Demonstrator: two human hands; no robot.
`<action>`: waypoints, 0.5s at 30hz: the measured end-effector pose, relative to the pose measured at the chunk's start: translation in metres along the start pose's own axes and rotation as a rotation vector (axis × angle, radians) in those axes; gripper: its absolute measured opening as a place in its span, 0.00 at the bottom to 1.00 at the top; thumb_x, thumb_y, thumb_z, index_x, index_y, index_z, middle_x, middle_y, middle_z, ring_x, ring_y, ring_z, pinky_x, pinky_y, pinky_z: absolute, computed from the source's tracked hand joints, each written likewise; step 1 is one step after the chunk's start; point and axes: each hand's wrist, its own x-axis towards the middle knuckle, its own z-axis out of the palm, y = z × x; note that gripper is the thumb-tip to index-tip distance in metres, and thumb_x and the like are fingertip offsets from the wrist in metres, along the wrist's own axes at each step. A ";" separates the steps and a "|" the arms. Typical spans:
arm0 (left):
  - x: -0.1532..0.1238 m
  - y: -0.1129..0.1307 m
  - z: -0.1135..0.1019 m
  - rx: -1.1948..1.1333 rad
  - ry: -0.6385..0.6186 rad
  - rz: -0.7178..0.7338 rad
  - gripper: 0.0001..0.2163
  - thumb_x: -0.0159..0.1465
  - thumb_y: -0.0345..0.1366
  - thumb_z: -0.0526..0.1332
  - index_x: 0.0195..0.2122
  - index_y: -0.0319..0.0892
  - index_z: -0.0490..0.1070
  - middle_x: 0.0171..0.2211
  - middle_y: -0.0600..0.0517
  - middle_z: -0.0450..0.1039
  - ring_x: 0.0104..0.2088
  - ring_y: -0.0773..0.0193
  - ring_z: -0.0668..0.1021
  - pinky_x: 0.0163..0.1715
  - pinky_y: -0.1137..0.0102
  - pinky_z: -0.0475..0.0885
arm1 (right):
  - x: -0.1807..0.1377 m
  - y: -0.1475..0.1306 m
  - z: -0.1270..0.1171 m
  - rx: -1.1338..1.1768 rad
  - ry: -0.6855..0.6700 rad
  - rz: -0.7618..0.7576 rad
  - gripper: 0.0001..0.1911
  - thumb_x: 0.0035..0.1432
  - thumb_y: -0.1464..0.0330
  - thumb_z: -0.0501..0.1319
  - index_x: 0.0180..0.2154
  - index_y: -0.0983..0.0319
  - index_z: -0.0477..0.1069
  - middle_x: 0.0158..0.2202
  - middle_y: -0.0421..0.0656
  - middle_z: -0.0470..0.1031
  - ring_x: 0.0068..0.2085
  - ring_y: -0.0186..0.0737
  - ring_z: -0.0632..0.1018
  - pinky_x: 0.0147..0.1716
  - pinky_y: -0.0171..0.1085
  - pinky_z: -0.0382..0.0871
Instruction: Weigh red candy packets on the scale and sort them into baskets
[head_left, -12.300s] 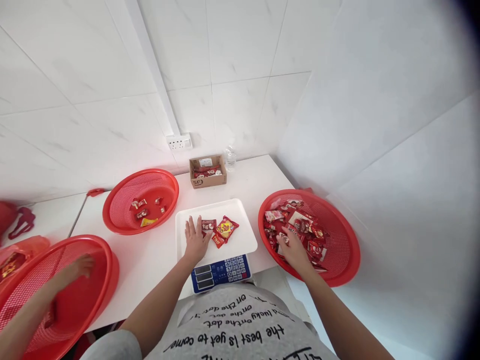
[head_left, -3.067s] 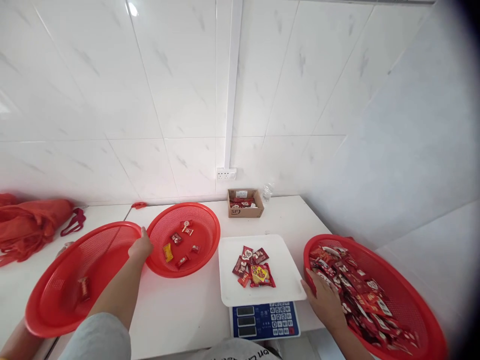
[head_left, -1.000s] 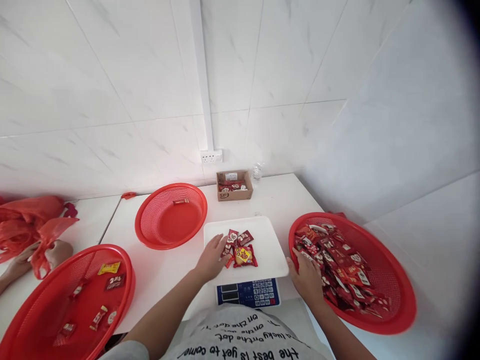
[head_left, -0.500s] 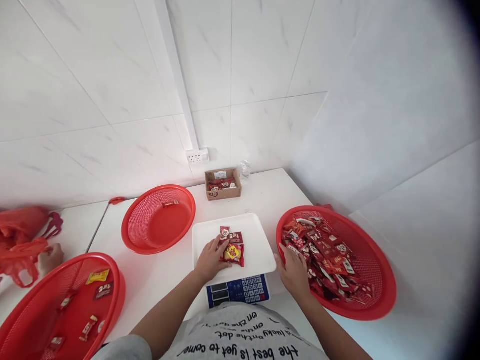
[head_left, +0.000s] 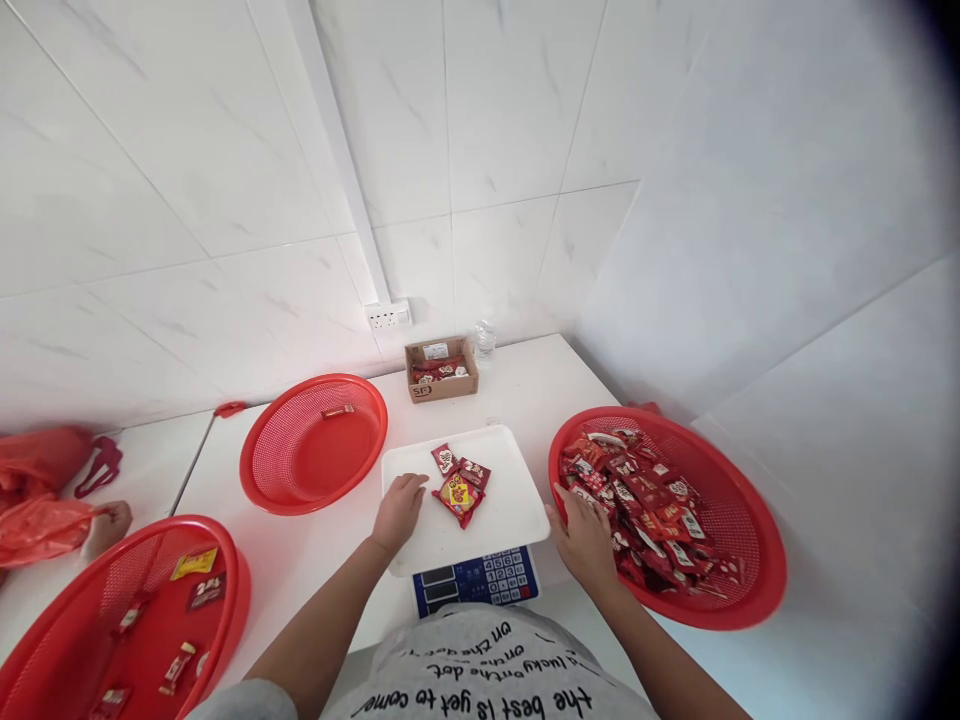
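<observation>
Hands: left (head_left: 397,510) on tray (head_left: 499,522) (right (head_left: 585,540), basket (head_left: 780,580))

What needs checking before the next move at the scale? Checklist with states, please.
1. Left hand empty: ok, open and flat on the white tray, beside the packets.
2. Tray free of hand weight: not ok, the left hand seems to rest on it.
3. Packets inside the tray rim: ok, clustered mid-tray.
4. Right hand grip: cannot tell, it lies over wrappers at the near edge of the right basket; fingers partly hidden.
5. Scale display readable: cannot tell, too small.
6. Co-worker's hand clear of tray: ok, far left by red bags.
</observation>
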 end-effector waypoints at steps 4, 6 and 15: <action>0.020 -0.030 -0.041 0.040 0.210 -0.150 0.12 0.63 0.34 0.50 0.41 0.42 0.71 0.39 0.46 0.72 0.43 0.58 0.73 0.45 0.61 0.69 | 0.000 -0.001 0.000 -0.008 0.010 0.001 0.22 0.62 0.61 0.47 0.52 0.64 0.66 0.50 0.50 0.73 0.52 0.46 0.71 0.56 0.48 0.51; 0.030 -0.049 -0.066 0.073 0.274 -0.224 0.14 0.63 0.35 0.48 0.43 0.40 0.70 0.41 0.43 0.71 0.45 0.54 0.72 0.46 0.58 0.69 | 0.000 -0.002 0.000 -0.008 0.017 0.002 0.21 0.62 0.61 0.47 0.51 0.64 0.66 0.50 0.50 0.73 0.52 0.46 0.71 0.56 0.49 0.52; 0.042 -0.052 -0.061 0.293 0.048 -0.294 0.23 0.63 0.44 0.50 0.54 0.35 0.64 0.59 0.37 0.59 0.62 0.46 0.56 0.59 0.52 0.53 | 0.000 -0.003 -0.002 -0.028 0.011 0.001 0.22 0.62 0.61 0.47 0.52 0.65 0.65 0.50 0.50 0.73 0.52 0.46 0.70 0.56 0.49 0.52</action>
